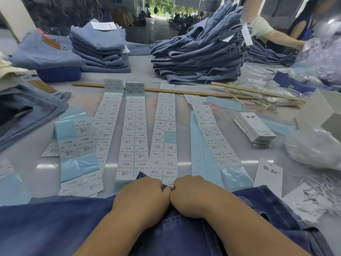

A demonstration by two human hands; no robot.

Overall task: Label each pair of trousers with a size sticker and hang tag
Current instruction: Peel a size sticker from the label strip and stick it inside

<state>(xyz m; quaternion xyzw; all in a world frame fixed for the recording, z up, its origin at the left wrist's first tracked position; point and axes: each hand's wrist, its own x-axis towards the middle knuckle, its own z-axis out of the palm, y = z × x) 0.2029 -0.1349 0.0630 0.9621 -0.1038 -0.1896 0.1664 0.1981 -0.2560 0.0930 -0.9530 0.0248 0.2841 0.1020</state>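
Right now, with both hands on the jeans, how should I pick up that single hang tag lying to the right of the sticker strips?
Take the hang tag by its far end with the right hand, coming from the right. It lies flat on the table, and its near end looks tucked under the jeans, so the far end is the free one. Pinch it there and slide it away from the denim.

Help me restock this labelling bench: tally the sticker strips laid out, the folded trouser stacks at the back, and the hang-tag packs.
Long white sticker strips side by side: 4
Shorter XS sticker strip at left: 1
Folded trouser stacks at the back: 2
Hang-tag packs at right: 1
Total: 8
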